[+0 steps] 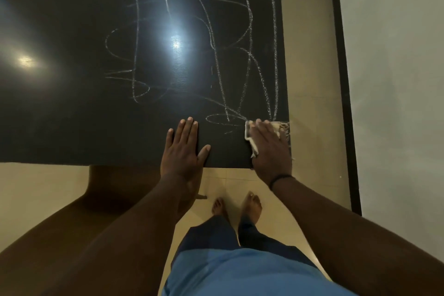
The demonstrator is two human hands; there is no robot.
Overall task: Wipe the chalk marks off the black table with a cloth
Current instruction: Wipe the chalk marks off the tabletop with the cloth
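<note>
Both hands lie flat on the black table [72,115] at its near edge. The left hand [183,149] rests palm down on bare tabletop, fingers straight and close together, thumb spread out to the right. The right hand [270,149] presses a white cloth [249,137] against the near right corner, fingers extended over it rather than curled. Chalk marks [216,55], loose white loops and lines, cover the right half of the table, reaching down to just beyond the cloth.
</note>
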